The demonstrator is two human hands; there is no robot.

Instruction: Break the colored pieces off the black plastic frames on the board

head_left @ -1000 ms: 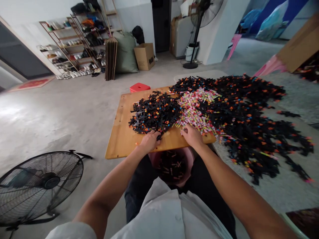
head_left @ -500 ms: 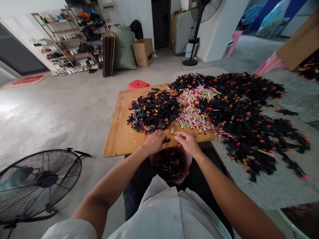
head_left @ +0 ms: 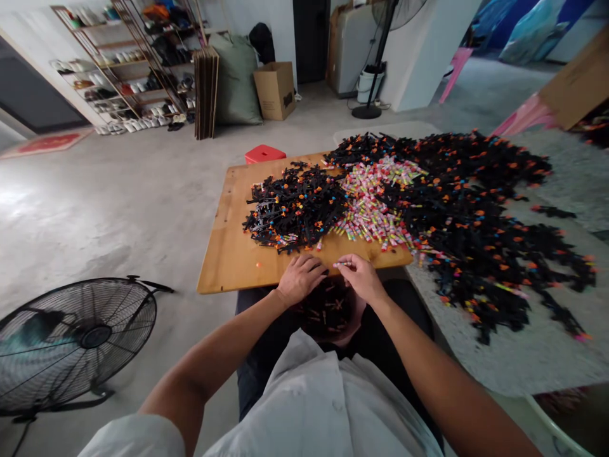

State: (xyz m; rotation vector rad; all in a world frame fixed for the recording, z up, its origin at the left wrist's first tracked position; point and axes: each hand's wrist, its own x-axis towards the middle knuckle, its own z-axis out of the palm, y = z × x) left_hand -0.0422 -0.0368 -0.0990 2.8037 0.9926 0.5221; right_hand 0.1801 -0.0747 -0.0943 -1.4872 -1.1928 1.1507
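Observation:
At the front edge of the wooden board (head_left: pixel 219 254), my left hand (head_left: pixel 301 277) is closed, palm down. A small black plastic piece (head_left: pixel 326 272) shows at its fingertips; most of it is hidden. My right hand (head_left: pixel 360 277) pinches a small tube with pink, white and green colouring (head_left: pixel 342 264) between thumb and forefinger. The hands are close together but apart. Beyond my left hand is a heap of black toy guns (head_left: pixel 299 206) with orange and blue bits. A pile of pink, white and yellow-green tubes (head_left: pixel 371 203) lies to its right.
Between my knees is a pinkish tub (head_left: pixel 354 320) with dark pieces and some tubes inside. More black toy guns (head_left: pixel 476 222) cover the stone-like tabletop (head_left: pixel 499 362) at right. A red stool (head_left: pixel 264 153) stands behind the board, a black fan (head_left: pixel 95 336) at left.
Both hands have moved slightly towards me, over the board's front edge. The black piece is now more covered by my left fingers. The view has shifted slightly.

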